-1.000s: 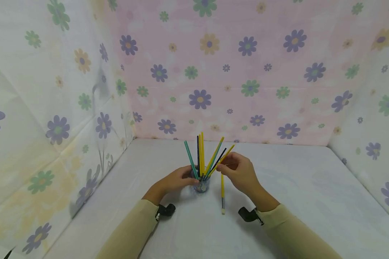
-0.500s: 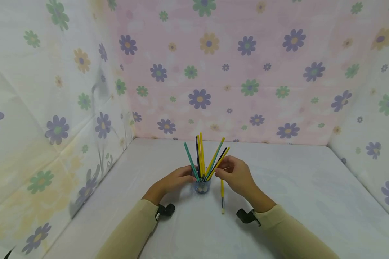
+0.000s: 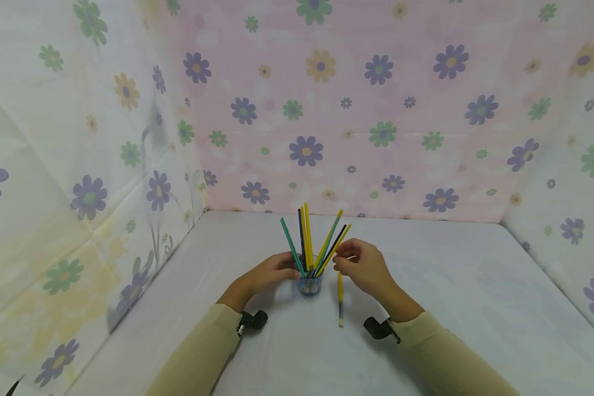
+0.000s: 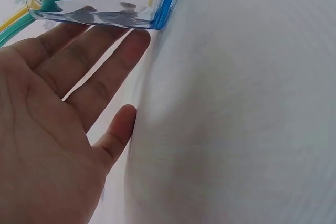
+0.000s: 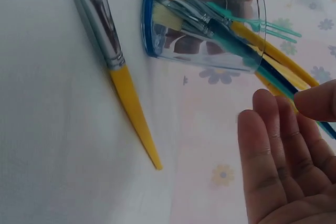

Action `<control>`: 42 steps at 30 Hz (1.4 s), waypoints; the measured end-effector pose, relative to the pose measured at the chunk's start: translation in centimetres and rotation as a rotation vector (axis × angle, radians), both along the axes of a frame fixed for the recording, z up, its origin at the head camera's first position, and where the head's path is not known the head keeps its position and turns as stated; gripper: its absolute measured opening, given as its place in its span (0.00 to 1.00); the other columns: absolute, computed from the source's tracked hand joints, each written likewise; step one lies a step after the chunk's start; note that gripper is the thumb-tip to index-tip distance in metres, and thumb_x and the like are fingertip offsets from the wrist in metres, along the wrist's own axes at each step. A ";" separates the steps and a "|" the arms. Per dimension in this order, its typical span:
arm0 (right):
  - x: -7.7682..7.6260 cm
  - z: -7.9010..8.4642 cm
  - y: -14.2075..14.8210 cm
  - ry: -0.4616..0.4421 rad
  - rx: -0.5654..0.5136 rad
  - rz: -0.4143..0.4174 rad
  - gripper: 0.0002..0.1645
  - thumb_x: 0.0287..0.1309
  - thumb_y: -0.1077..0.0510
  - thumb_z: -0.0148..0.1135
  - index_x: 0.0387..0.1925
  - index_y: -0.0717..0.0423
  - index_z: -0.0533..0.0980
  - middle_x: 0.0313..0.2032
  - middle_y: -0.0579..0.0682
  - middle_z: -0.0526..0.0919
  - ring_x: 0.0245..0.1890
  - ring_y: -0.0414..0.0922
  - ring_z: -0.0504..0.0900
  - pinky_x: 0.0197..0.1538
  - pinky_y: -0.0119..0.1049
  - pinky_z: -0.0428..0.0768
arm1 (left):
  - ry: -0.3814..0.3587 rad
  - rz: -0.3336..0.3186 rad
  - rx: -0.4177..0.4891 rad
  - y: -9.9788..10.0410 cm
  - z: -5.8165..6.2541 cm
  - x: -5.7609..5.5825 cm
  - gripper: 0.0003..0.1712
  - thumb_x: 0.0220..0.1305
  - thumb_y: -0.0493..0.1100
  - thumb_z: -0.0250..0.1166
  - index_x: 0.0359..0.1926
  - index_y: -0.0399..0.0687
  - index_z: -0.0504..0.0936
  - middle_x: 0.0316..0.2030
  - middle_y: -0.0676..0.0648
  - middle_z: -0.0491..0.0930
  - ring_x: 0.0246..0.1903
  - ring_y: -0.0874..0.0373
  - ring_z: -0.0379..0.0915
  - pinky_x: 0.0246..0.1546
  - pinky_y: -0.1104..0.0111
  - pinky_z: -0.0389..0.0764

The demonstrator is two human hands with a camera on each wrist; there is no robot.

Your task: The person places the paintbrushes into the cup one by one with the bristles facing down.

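A clear cup with a blue base [image 3: 309, 286] stands upright on the table, holding several paintbrushes [image 3: 309, 242] bristles down, their yellow, teal and dark handles fanned out above the rim. My left hand [image 3: 264, 276] holds the cup from the left, thumb at the near side and fingers behind it; in the left wrist view straight fingertips [image 4: 137, 40] lie along its wall. To the right of the handles is my right hand [image 3: 366, 267], fingers loosely bent, gripping nothing. Between that hand and the cup's right side, a yellow-handled paintbrush [image 5: 131, 108] lies on the table, bristles toward me.
The table [image 3: 297, 352] has a white cover. Flower-patterned sheets [image 3: 356, 110] hang at the back and on both sides. A dark pointed tip [image 3: 14, 387] shows at the lower left corner.
The right hand has lowered a yellow paintbrush farther into the cup, let it go and drawn back slightly to the right. The left hand stays at the cup.
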State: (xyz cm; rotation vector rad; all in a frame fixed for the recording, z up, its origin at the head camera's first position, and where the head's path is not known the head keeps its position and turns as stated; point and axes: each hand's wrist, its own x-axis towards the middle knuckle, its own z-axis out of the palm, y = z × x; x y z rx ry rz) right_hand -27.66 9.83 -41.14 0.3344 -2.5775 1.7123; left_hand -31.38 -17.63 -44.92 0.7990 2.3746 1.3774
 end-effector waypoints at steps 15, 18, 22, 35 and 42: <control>-1.6 -1.4 1.1 -0.250 0.078 0.006 0.11 0.65 0.60 0.68 0.47 0.61 0.81 0.39 0.54 0.85 0.35 0.46 0.88 0.38 0.39 0.88 | 0.030 0.068 0.006 -1.3 -0.3 -0.9 0.31 0.69 0.52 0.63 0.68 0.43 0.75 0.59 0.45 0.83 0.62 0.49 0.78 0.70 0.49 0.71; -1.9 -1.3 1.1 -0.282 0.105 -0.025 0.10 0.65 0.58 0.69 0.44 0.58 0.81 0.38 0.53 0.86 0.34 0.45 0.87 0.37 0.38 0.88 | 0.037 0.094 0.008 -1.7 -0.3 -1.1 0.30 0.69 0.52 0.63 0.67 0.44 0.76 0.58 0.45 0.83 0.62 0.50 0.78 0.70 0.50 0.72; -2.2 -1.3 1.4 -0.332 0.139 -0.066 0.11 0.64 0.56 0.71 0.44 0.57 0.81 0.39 0.53 0.86 0.33 0.46 0.86 0.35 0.37 0.87 | 0.007 0.132 0.018 -2.3 -0.4 -1.4 0.29 0.69 0.51 0.63 0.67 0.44 0.75 0.59 0.46 0.82 0.62 0.51 0.77 0.70 0.50 0.72; -2.9 -2.0 2.1 -0.438 0.216 -0.092 0.15 0.59 0.52 0.76 0.41 0.56 0.82 0.35 0.53 0.86 0.30 0.45 0.85 0.32 0.35 0.86 | -0.078 0.094 0.006 -2.2 -0.2 -1.6 0.36 0.67 0.56 0.67 0.70 0.44 0.74 0.61 0.46 0.82 0.63 0.52 0.76 0.72 0.50 0.69; -3.3 -2.3 1.7 -0.436 0.272 -0.080 0.17 0.57 0.50 0.77 0.39 0.56 0.82 0.33 0.52 0.87 0.29 0.44 0.85 0.31 0.34 0.86 | -0.136 0.117 -0.037 -2.4 -0.3 -1.4 0.38 0.68 0.58 0.65 0.74 0.47 0.71 0.67 0.48 0.78 0.71 0.49 0.68 0.76 0.46 0.60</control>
